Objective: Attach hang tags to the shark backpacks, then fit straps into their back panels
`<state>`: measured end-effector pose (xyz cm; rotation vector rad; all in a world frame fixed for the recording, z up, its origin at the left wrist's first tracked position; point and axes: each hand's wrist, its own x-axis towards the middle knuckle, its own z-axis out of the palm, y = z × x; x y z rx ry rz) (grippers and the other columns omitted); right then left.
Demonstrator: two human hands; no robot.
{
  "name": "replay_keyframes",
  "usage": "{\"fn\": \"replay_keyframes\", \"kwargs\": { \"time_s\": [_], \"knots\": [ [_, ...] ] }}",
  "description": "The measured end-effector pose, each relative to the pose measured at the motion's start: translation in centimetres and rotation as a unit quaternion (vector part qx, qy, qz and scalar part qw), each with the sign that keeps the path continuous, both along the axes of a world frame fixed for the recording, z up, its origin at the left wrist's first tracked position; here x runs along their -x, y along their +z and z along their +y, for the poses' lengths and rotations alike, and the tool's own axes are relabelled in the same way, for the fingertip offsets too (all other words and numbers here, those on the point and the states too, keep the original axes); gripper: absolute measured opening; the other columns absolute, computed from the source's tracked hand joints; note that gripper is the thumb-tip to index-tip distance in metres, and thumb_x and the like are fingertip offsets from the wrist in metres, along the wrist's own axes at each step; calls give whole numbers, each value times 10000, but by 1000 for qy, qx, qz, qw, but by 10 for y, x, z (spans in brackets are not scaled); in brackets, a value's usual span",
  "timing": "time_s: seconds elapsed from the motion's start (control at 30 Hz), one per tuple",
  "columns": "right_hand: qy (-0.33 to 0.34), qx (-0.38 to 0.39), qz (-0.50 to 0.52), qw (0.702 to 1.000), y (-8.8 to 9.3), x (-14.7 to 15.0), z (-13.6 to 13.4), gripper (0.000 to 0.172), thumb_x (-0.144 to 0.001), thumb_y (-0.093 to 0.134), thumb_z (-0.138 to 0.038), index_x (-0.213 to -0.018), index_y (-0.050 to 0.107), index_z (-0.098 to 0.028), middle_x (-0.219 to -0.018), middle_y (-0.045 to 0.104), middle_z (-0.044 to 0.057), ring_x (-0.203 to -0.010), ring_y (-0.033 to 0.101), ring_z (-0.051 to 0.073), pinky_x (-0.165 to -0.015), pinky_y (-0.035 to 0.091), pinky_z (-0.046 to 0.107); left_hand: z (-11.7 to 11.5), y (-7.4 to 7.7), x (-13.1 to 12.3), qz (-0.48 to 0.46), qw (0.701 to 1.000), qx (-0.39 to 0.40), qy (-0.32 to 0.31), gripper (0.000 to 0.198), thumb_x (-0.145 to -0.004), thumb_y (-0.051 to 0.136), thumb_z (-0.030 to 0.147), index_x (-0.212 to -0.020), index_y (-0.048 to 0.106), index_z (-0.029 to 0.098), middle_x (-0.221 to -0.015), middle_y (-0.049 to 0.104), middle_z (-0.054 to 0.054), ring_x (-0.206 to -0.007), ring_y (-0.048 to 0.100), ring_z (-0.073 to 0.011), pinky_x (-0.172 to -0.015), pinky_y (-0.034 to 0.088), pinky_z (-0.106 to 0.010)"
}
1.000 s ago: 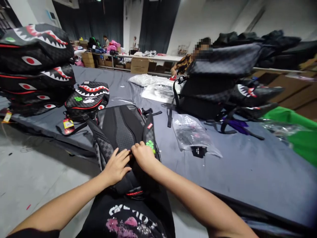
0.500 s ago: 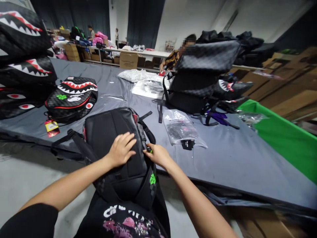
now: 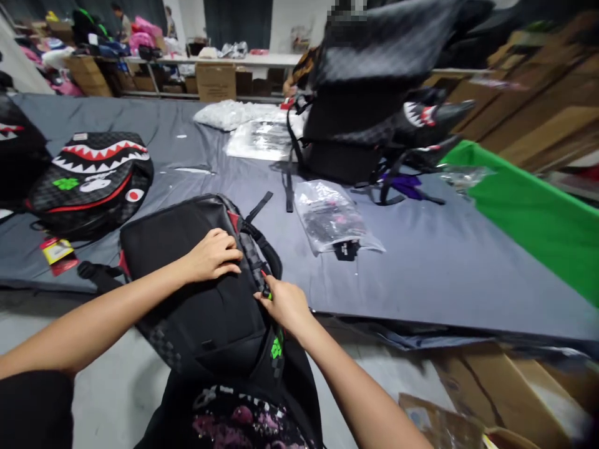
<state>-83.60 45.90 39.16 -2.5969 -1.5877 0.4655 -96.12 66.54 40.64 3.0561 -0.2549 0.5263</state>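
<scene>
A black backpack with a checkered side and a green logo lies back-up, half over the near edge of the grey table. My left hand rests on its back panel with the fingers curled over the upper edge. At the bag's right side my right hand is pinched on a small green and red zipper pull. The bag's lower end hangs toward my black printed shirt.
A shark-mouth backpack with a red tag lies at the left. A clear plastic bag lies right of my hands. Stacked black backpacks stand behind it, with a person beyond. Green cloth covers the right; cardboard boxes sit below the table.
The backpack has been turned so its flat back panel faces up and slid toward the table edge. My right hand moved from the top to the side zipper pull. The view swung right and down.
</scene>
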Motion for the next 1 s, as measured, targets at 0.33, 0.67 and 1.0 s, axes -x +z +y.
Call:
{"fn": "replay_keyframes", "kwargs": {
  "time_s": [0.33,0.67,1.0],
  "knots": [
    [0,32,-10,999,-1,0,1,298,-944,557,-403,-1172,593,-214,-978,755,96,-899,729,262,-666,466,286,6,3,-10,24,999,-33,23,498,-944,406,607,-867,622,165,-823,608,-51,-786,514,-195,-866,322,-389],
    [1,42,-7,999,-5,-2,2,301,-951,549,-396,-1181,591,-207,-957,759,94,-873,734,268,-631,455,287,21,9,-7,74,997,17,-2,506,-890,485,648,-867,654,171,-866,606,-49,-845,522,-198,-966,286,-427],
    [4,47,-21,999,-11,-1,2,319,-961,536,-395,-1206,577,-195,-964,757,94,-862,733,265,-624,450,288,32,12,-15,59,997,-49,-22,546,-897,452,665,-752,658,181,-804,623,-50,-888,517,-228,-1037,238,-484]
  ]
}}
